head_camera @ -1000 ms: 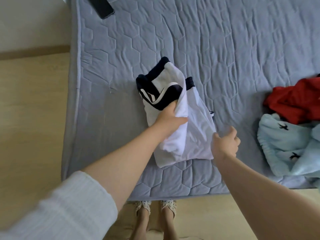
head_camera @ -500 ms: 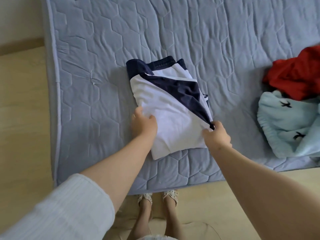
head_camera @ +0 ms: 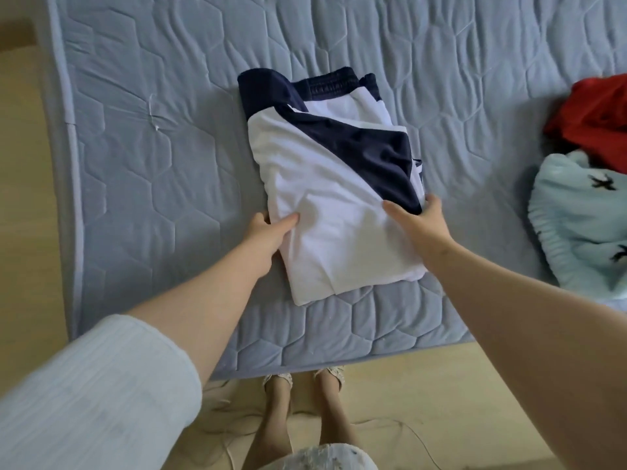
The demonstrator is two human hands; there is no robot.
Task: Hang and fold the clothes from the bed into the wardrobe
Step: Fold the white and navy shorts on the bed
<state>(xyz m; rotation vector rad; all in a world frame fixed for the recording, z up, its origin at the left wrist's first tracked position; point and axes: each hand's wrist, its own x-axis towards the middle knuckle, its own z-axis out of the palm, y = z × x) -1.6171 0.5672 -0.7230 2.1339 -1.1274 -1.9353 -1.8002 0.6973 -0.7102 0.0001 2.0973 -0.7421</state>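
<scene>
Head view: white-and-navy garment [head_camera: 332,212] lies folded near the bed [head_camera: 152,164] edge; left hand [head_camera: 268,232] grips its left side, right hand [head_camera: 420,222] its right; red garment [head_camera: 597,110] and pale-blue garment [head_camera: 583,218] lie unfolded at right; wardrobe unseen.

Bedroom in a home. Told by the bed [head_camera: 169,164] with its quilted grey-blue, hexagon-stitched cover, filling most of the view. On it a folded white-and-navy garment [head_camera: 325,205], and at the right edge a heap of a red garment [head_camera: 600,110] and a pale blue fleece [head_camera: 576,225] with small dark bird shapes. Below, a pale wood-look floor [head_camera: 414,388], with feet in light slippers [head_camera: 278,379] close to the bed's edge.
</scene>
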